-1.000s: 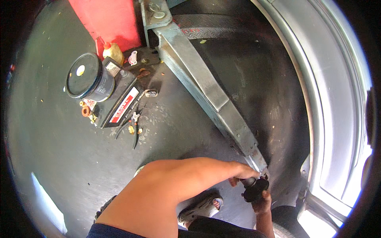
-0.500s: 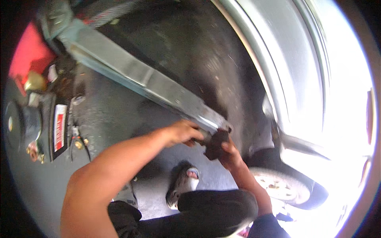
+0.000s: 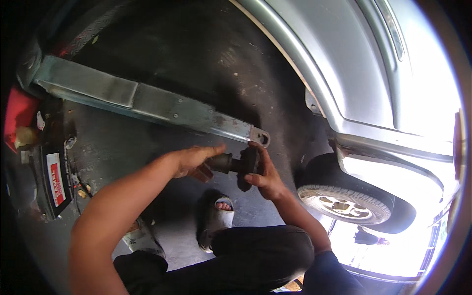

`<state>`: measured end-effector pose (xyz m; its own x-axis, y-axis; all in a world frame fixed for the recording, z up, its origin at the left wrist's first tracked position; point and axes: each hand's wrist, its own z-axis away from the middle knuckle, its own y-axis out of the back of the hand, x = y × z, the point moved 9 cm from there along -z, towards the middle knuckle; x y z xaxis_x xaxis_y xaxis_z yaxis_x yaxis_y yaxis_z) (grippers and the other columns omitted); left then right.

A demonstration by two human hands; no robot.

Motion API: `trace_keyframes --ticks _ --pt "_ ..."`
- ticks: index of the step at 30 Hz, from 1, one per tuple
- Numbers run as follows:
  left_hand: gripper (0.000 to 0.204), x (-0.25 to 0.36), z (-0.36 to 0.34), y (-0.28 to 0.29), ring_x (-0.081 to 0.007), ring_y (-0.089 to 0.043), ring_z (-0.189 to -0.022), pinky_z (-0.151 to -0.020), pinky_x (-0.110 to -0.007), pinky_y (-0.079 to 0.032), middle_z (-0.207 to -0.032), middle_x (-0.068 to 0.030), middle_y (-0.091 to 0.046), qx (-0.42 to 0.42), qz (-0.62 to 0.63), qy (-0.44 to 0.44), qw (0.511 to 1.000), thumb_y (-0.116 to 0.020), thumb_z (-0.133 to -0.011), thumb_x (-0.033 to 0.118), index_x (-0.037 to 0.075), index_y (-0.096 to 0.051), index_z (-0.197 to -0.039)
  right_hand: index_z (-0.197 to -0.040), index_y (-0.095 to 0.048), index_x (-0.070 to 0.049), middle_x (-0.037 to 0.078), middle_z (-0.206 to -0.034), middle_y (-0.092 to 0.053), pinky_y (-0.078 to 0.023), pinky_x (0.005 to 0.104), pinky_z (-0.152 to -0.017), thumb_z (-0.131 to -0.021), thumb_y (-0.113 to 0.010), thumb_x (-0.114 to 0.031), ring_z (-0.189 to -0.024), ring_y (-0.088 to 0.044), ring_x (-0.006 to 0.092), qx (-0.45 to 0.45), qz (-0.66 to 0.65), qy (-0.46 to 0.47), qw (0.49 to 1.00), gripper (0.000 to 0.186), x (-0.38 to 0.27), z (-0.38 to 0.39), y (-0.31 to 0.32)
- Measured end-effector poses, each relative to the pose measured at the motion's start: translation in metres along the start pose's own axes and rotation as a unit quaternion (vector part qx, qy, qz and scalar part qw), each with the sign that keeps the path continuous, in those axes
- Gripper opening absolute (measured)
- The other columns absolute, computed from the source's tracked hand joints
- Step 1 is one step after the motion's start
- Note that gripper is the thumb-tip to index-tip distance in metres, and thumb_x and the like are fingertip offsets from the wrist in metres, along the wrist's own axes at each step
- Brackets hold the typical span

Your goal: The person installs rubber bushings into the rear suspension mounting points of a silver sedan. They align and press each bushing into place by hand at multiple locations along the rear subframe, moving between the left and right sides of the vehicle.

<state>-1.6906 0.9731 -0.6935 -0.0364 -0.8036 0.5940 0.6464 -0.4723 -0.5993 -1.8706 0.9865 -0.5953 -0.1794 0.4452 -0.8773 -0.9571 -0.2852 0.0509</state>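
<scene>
In front of my knees, a dark round lift pad [image 3: 244,173] with a ringed metal stem [image 3: 222,162] is held sideways. My right hand [image 3: 269,181] grips the pad's disc, thumb on its near side and fingers over the far edge. My left hand [image 3: 192,161] wraps loosely round the stem's other end, its fingers partly hiding that end. Just beyond the pad lies the tip of a grey steel lift arm [image 3: 172,107], which ends in a lug with a hole [image 3: 263,137]. The lug sits close to my right fingertips; whether they touch cannot be told.
A silver car body [image 3: 334,73] curves along the right, with a wheel [image 3: 344,204] low beside it. At the left lie a black box with a red and white label [image 3: 55,179] and a red object [image 3: 18,115]. My sandalled foot [image 3: 219,216] rests on the dark floor.
The pad has come away from the arm's tip toward me, and its stem now shows between my hands. The view has shifted, so the arm appears further left.
</scene>
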Motion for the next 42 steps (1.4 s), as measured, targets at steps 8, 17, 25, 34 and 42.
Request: trace_keyframes --ticks 8,17,25,34,42 --pt "0.048 0.008 -0.021 -0.016 -0.0227 -0.070 -0.120 -0.099 -0.038 -0.059 -0.127 -0.0093 -0.073 0.018 0.054 -0.070 0.996 -0.076 -0.101 0.021 0.002 -0.063 -0.143 -0.170 -0.027 -0.011 0.017 -0.142 -0.052 -0.043 0.0441 -0.114 -0.077 -0.086 -0.025 -0.131 -0.053 0.0302 0.025 -0.042 -0.015 0.999 0.110 0.021 0.004 0.026" --pt "0.036 -0.003 -0.058 -0.036 -0.0189 -0.076 -0.093 -0.078 -0.031 -0.063 -0.107 -0.0090 -0.078 0.015 0.083 -0.032 0.996 -0.071 -0.106 0.037 0.004 -0.075 -0.120 -0.171 -0.022 -0.010 0.021 -0.154 -0.045 -0.042 0.0492 -0.118 -0.073 -0.089 -0.026 -0.145 -0.048 0.0366 0.051 -0.010 -0.014 0.999 0.119 0.026 0.020 0.057" --pt "0.047 -0.010 -0.068 -0.039 -0.0152 -0.071 -0.070 -0.058 -0.027 -0.052 -0.087 -0.0074 -0.077 0.019 0.053 0.019 0.998 -0.061 -0.109 0.054 0.009 -0.075 -0.111 -0.170 -0.021 -0.007 0.024 -0.159 -0.039 -0.047 0.0518 -0.115 -0.073 -0.092 -0.030 -0.149 -0.044 0.0397 0.032 0.052 0.004 0.998 0.122 0.013 0.022 0.062" --pt "0.060 -0.009 -0.069 -0.029 -0.0162 -0.070 -0.080 -0.070 -0.031 -0.055 -0.097 -0.0094 -0.076 0.082 -0.001 0.032 0.996 -0.059 -0.107 0.064 0.006 -0.073 -0.113 -0.167 -0.028 -0.007 0.021 -0.152 -0.048 -0.051 0.0486 -0.112 -0.072 -0.094 -0.020 -0.141 -0.052 0.0365 0.074 0.036 -0.007 0.997 0.117 0.026 0.020 0.092" --pt "0.051 0.031 -0.034 0.044 -0.0159 -0.069 -0.085 -0.074 -0.033 -0.056 -0.097 -0.0068 -0.074 0.271 -0.103 -0.132 0.948 -0.072 -0.103 0.051 0.002 -0.074 -0.116 -0.158 -0.039 -0.004 0.020 -0.142 -0.059 -0.051 0.0419 -0.112 -0.068 -0.096 -0.024 -0.128 -0.061 0.0324 0.213 0.247 0.037 0.945 0.109 0.048 -0.031 0.229"
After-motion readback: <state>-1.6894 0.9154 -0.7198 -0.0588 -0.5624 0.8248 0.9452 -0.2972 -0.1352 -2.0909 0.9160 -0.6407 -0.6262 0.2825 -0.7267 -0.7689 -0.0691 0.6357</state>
